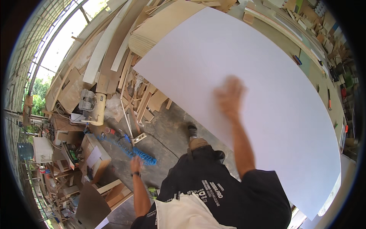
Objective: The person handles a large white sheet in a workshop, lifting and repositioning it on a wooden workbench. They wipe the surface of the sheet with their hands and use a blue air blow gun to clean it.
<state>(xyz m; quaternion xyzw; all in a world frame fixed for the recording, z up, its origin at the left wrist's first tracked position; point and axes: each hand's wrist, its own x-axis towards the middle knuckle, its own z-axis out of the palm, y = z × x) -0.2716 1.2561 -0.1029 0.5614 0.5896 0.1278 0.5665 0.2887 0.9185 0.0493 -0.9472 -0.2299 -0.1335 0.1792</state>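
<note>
A large white sheet (267, 91) spans the middle and right, its surface smooth and bare. Over it reaches my right hand (230, 97), blurred by motion, with the palm toward the sheet and the thumb apart from the fingers. Whether it touches the surface I cannot make out. My left hand (136, 166) hangs low at my left side, above the floor, with a dark band on its wrist. Its fingers are small and smeared. Just beyond it lies a blue coiled air hose (145, 156).
Stacked boards (152, 38) lie under the sheet's far left corner. Wood offcuts (146, 101) heap beside it. A cream air compressor (100, 108) stands left, and a power strip (140, 138) with a dark cord lies on the floor (164, 129). Hand tools (329, 98) rest on the far-right bench.
</note>
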